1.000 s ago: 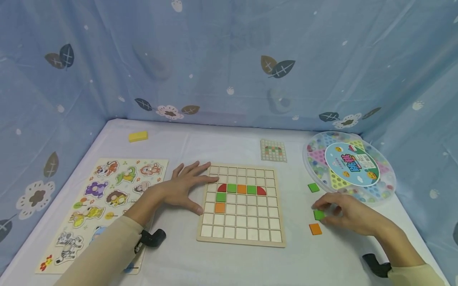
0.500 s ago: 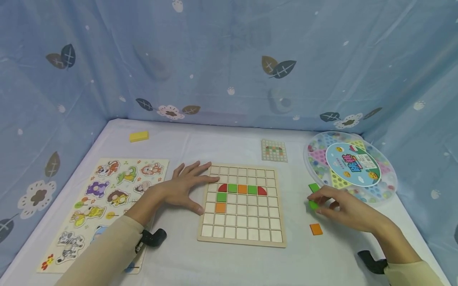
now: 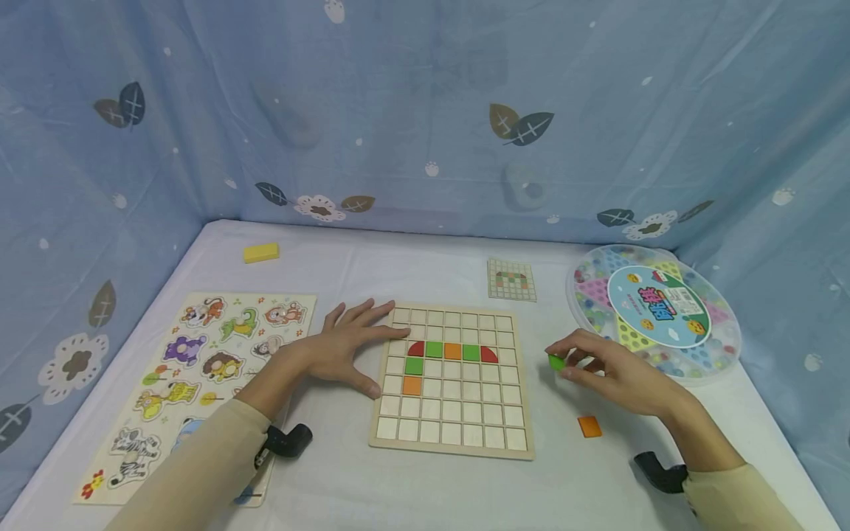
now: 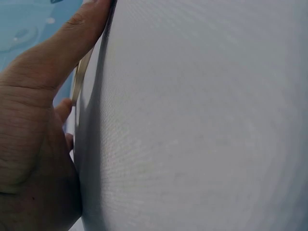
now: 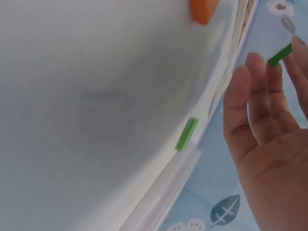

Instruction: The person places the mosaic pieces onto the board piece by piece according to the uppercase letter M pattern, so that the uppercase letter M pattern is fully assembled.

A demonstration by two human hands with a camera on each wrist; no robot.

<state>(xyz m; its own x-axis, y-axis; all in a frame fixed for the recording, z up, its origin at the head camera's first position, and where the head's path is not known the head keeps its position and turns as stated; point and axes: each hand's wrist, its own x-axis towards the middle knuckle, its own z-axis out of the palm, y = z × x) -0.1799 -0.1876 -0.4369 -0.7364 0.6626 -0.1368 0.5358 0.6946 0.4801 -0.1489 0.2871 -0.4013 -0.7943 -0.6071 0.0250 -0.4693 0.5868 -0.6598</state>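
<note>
Between thumb and fingertips, my right hand pinches a green square tile, above the table just right of the wooden grid board. The right wrist view shows the tile edge-on in the fingers. My left hand rests with fingers spread at the board's left edge, fingertips on its upper left frame. Two red quarter-round tiles, green tiles and orange tiles lie in the board's cells, as a row and a short column down the left.
An orange tile lies right of the board; another green tile, hidden behind my hand in the head view, lies on the table. Around are a pattern card, a round clear game box, an animal puzzle and a yellow block.
My right hand has picked up the green tile from beside the orange one and carried it left and away from me, nearer the board. The left hand stays at the board.
</note>
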